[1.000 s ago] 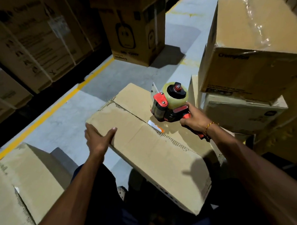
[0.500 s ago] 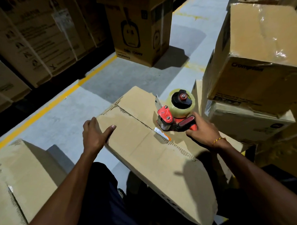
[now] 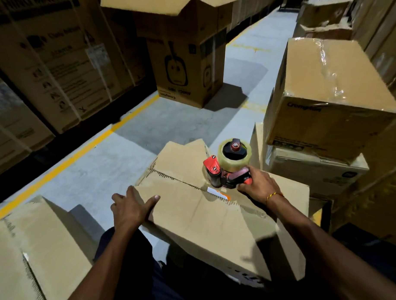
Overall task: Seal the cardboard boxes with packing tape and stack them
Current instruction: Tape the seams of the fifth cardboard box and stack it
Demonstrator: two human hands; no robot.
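Note:
A brown cardboard box (image 3: 203, 219) lies in front of me with its top flaps closed along a dark centre seam. My right hand (image 3: 259, 184) grips the handle of a red and black tape dispenser (image 3: 228, 167) carrying a roll of clear tape, its front pressed on the seam near the box's far end. My left hand (image 3: 131, 209) holds the box's near left edge, thumb on top and fingers over the side. A small white and orange label (image 3: 218, 193) sits on the seam beside the dispenser.
A taped box (image 3: 329, 96) sits on a stack of boxes (image 3: 313, 169) at the right. Another box (image 3: 29, 249) lies at lower left. An open printed carton (image 3: 184, 59) stands ahead on the grey floor. Strapped cartons (image 3: 54, 55) line the left behind a yellow line (image 3: 80, 150).
The view has shifted and the box now sits squarer to me. The dispenser stays on the seam in my right hand, and my left hand keeps its hold on the box's edge.

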